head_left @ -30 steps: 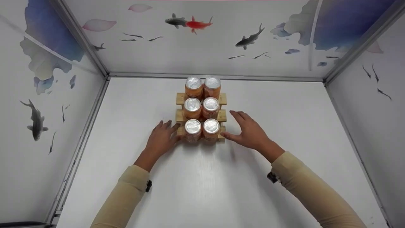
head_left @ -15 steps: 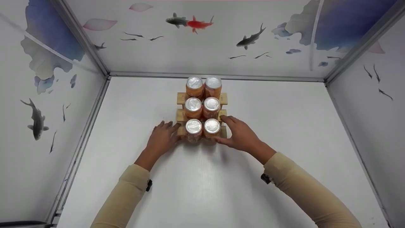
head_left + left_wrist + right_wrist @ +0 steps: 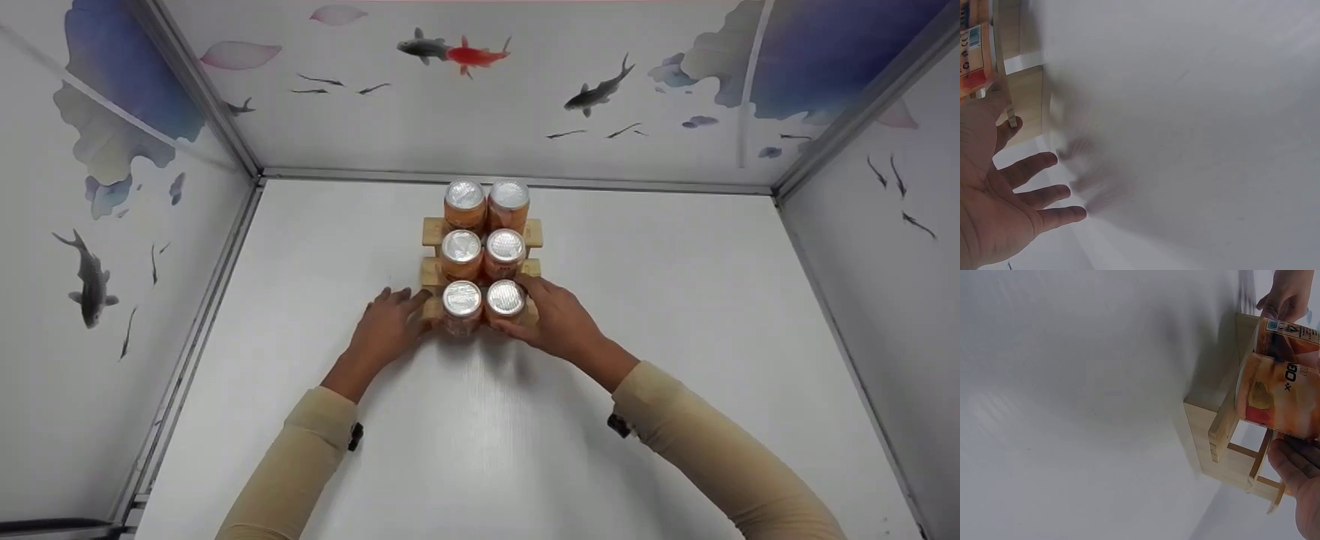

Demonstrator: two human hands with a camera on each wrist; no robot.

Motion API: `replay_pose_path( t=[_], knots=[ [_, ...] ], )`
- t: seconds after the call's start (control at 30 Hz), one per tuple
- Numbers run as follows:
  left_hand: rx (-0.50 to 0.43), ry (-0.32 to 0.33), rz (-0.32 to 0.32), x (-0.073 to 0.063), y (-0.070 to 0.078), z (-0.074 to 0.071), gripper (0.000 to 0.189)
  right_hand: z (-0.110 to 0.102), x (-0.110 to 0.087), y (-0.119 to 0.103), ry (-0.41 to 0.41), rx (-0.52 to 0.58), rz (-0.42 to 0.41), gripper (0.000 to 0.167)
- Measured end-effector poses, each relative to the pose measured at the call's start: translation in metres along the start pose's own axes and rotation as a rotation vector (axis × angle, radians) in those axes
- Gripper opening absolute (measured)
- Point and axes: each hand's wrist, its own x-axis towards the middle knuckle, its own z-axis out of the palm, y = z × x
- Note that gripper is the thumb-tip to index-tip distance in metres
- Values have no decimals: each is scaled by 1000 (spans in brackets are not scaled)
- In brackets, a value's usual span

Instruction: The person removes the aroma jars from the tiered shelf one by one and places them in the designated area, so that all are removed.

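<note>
A stepped wooden rack [image 3: 432, 232] bears canisters with silvery lids and orange printed sides, two on each of its three steps. At the front right canister [image 3: 505, 298], my right hand [image 3: 559, 319] has its thumb in front and its fingers behind, curled round the side. In the right wrist view, the fingers [image 3: 1292, 464] lie against the canister's printed wall [image 3: 1275, 394]. My left hand [image 3: 382, 330] pinches the left end of the front step between thumb and index finger. The left wrist view shows its other fingers [image 3: 1050, 196] spread apart beside the rack [image 3: 1026, 101].
The rack stands on a white table [image 3: 465, 450], close to the back wall [image 3: 360, 142]. Side walls [image 3: 45, 375] with painted fish and leaves enclose the table. The front left canister [image 3: 462, 298] stands right beside the one under my right hand.
My right hand has moved left from beside the rack to the front right canister, and its fingers have gone round it. The left hand stays at the front step. The canisters keep their places.
</note>
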Motion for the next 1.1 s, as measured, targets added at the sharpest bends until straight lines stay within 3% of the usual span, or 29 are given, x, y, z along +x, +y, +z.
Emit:
replay_pose_path(
  t=[0.27,0.93,1.1],
  knots=[
    [8,-20,-35,2,0,2,59,5,1,0,-9,19,45,77],
    [-7,-36,-30,0,1,-2,61,5,-4,16,84,39,-63,67],
    [-1,-38,-38,1,1,-2,60,0,-6,21,76,43,-39,69]
  ],
)
